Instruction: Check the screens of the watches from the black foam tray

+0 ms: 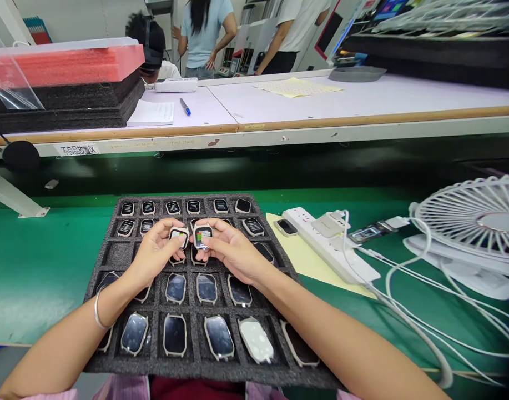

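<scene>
A smartwatch body (203,236) is pinched in the right hand (233,253), a second watch body (178,238) in the left hand (156,251), both raised over a dark foam tray (196,368) whose cells keep the other watches apart.

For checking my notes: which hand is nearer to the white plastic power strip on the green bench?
Right. The right hand is left of the white plastic power strip, over the black foam tray. The left hand is farther, beyond the right hand.

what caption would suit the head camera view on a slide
Left hand holds one smartwatch, right hand another, above a dark foam tray of smartwatches.
</scene>
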Motion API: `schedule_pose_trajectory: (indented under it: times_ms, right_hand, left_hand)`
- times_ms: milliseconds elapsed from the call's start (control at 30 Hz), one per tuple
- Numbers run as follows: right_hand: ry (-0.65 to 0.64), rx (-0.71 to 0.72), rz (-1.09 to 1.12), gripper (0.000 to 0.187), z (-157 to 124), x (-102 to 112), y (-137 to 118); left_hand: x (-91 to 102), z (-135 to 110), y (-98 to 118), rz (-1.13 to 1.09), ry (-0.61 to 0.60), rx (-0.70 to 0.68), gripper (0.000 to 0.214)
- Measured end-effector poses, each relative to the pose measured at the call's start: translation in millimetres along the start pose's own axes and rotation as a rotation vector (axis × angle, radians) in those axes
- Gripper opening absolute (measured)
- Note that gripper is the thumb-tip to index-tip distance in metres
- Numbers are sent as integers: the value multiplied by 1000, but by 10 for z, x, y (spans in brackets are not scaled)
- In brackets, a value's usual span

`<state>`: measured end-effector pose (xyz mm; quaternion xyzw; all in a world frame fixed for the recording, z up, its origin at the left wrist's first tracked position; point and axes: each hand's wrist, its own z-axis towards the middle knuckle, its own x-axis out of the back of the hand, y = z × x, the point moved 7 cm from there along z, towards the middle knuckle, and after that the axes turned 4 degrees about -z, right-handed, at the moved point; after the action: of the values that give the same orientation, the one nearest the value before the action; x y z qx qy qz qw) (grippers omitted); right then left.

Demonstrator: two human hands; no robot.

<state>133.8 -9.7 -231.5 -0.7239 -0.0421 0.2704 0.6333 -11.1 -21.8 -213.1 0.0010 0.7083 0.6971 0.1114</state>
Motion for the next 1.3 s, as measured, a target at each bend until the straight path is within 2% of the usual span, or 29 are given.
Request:
schedule_pose_trajectory:
  times_ms: [400,567,767,933,1067,1300]
  right_hand:
    - [-17,14,36,41,-7,-11,-21]
    - [20,3,41,33,8,29,-7]
    - [17,15,57,40,19,48,11]
    - [-31,26,46,48,-3,6,3]
    - [-65,35,36,49,-11,-32,-1]
    - [-56,48,21,48,-11,-42,-25]
  left_hand:
    - [-2,9,2,-55,-15,-50,41]
    - [-28,-2,-1,-80,-41,-43,44]
    - [-39,1,-13,-92,-53,-37,45]
    - [-4,0,1,-71,-4,-40,44]
    - [20,6,7,-52,14,-46,37]
    - [-5,6,2,-72,-22,-55,44]
